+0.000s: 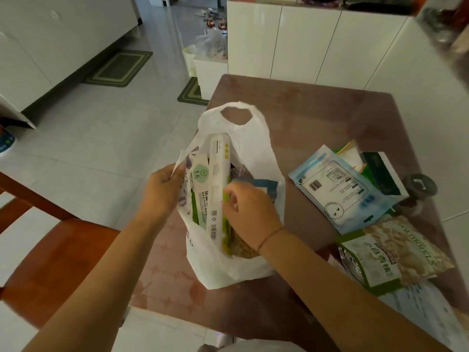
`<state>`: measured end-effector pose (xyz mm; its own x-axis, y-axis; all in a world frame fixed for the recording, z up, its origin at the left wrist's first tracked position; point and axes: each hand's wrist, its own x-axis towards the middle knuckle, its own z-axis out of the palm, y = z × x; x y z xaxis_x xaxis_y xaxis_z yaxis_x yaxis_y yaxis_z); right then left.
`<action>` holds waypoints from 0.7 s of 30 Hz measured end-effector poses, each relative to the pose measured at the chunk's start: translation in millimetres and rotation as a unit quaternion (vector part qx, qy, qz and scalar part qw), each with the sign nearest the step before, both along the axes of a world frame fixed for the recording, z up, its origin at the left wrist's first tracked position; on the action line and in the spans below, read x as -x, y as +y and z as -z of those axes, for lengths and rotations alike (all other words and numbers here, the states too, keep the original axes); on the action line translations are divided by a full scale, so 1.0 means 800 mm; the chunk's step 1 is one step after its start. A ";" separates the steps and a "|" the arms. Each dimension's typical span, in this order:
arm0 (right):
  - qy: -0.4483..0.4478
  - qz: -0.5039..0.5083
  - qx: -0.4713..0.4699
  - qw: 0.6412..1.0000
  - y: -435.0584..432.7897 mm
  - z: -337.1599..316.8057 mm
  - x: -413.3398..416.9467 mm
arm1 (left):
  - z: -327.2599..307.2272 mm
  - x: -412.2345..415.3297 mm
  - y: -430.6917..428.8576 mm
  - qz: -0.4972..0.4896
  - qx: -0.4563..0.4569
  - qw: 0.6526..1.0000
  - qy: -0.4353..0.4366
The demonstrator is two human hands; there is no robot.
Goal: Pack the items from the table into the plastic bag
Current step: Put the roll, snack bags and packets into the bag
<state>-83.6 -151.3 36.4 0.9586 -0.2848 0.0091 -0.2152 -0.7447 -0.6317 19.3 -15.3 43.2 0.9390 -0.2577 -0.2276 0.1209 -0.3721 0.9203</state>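
Plastic bag (228, 270) rim in left hand (162, 191), right hand (250, 212) on long box (218, 171)

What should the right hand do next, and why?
Probably reach for the light blue pouch: the right hand is at the long white box inside the plastic bag, the left hand holds it open, and that pouch lies nearest on the table.

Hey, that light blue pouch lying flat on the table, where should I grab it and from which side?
Pinch the pouch by its lower-left edge, coming from the bag side. It lies flat, so only an edge offers a hold; that one rests on bare table, nearest the right hand pinching a box in the bag, while the far side overlaps other packets.
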 end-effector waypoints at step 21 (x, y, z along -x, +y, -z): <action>0.238 -0.108 0.193 0.946 0.043 0.104 -0.002 | 0.022 0.006 -0.025 -0.024 0.013 0.999 -0.018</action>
